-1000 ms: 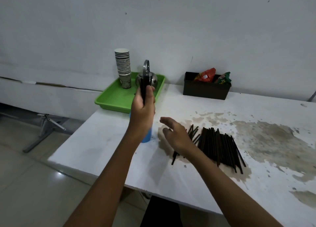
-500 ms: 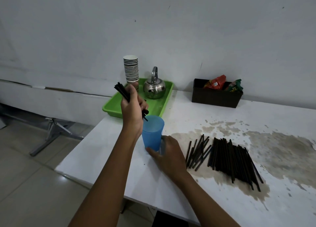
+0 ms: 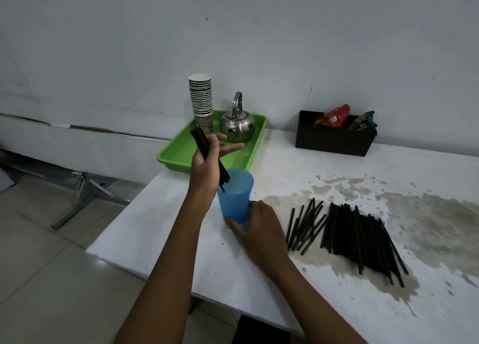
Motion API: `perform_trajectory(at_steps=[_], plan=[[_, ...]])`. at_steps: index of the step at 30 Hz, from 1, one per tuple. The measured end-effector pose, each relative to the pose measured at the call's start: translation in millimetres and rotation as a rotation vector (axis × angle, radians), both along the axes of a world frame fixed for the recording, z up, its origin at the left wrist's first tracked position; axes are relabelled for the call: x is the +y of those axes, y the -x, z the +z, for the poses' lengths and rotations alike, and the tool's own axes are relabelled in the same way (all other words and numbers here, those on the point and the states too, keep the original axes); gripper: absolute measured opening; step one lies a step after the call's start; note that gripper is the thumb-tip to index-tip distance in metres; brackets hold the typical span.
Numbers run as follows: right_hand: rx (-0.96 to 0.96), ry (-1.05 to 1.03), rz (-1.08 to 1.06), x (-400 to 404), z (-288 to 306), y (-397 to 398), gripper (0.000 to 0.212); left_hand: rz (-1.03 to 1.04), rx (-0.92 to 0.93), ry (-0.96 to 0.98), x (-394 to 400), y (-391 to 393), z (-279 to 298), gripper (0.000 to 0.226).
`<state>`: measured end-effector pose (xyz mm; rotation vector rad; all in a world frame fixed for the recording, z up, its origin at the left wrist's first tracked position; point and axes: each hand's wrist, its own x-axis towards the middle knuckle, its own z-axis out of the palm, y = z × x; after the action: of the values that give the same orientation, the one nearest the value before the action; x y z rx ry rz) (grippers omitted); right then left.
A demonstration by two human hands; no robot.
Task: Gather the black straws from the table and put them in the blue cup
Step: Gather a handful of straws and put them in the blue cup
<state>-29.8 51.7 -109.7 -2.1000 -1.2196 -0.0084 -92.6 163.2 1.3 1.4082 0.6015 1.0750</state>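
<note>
Black straws: small bundle (image 3: pixel 207 149) loosely held in left hand (image 3: pixel 207 162), fingers apparently opening, tips inside blue cup (image 3: pixel 234 198) steadied below by right hand (image 3: pixel 259 229); release only once tips seat; pile (image 3: pixel 355 237) right of it on counter (image 3: pixel 311 292).

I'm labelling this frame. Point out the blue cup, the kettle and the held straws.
blue cup (image 3: pixel 234 203), head view, front wall.
kettle (image 3: pixel 238 126), head view, steel body.
held straws (image 3: pixel 201 141), head view, bundle above fist.

A stained white table (image 3: pixel 181 242) fills the lower right, bearing a blue cup (image 3: pixel 234 198) at centre, loose black straws (image 3: pixel 360 234) right, green tray (image 3: pixel 181 152) and black box (image 3: pixel 334 141) behind.
</note>
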Motion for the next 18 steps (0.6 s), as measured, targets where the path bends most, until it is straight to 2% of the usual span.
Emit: perform_trajectory(at_steps=[10,14,18], plan=[[0.003,0.009,0.01,0.3,-2.1,-2.0,0.055,-0.185,0.205,0.124,0.4,11.5,-30.7,0.03],[0.005,0.016,0.01,0.4,-2.2,-1.5,0.056,-0.231,0.254,0.198,-0.4,16.0,-25.3,0.021],[0.067,0.043,0.02,1.3,0.3,-3.2,0.057,-0.204,0.299,0.185,-3.7,20.6,-19.7,0.043]])
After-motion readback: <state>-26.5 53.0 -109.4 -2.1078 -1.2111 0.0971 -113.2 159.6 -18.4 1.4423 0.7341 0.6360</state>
